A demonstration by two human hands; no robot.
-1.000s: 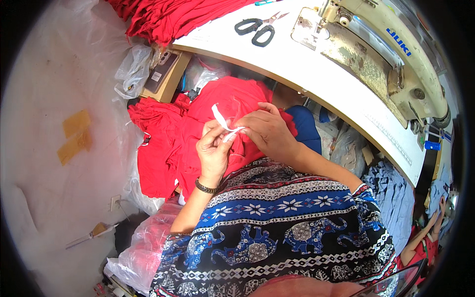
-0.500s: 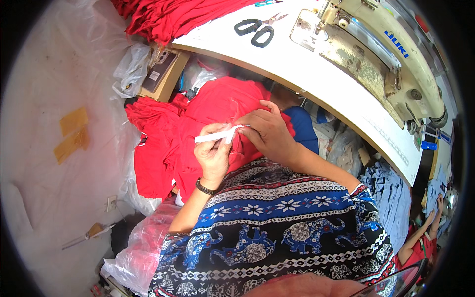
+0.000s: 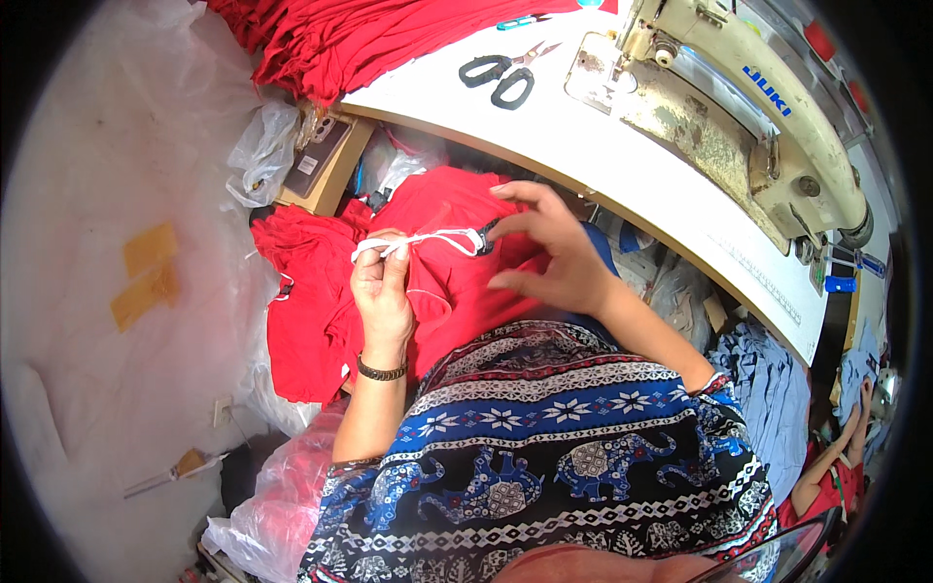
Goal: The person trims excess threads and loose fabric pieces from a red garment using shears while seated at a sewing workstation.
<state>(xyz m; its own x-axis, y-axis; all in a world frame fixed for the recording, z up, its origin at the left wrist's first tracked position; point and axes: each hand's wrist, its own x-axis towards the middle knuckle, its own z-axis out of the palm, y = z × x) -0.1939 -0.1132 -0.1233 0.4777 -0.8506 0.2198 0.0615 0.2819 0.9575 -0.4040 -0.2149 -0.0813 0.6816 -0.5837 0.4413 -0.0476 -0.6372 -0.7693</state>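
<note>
A white strip [image 3: 428, 240] is pinched at one end by the left hand [image 3: 381, 291] and at the other by the right hand [image 3: 544, 255], over red fabric [image 3: 437, 282]. Black-handled scissors [image 3: 501, 76] are seen on the white table [image 3: 622, 175], beside a sewing machine [image 3: 739, 107].

A thin white strip [image 3: 428, 239] is stretched out almost flat, pinched at its left end by the left hand [image 3: 382, 291] and held at its dark right end by the right hand [image 3: 549, 255]. It hangs just above a crumpled red cloth [image 3: 457, 282] on the lap.
</note>
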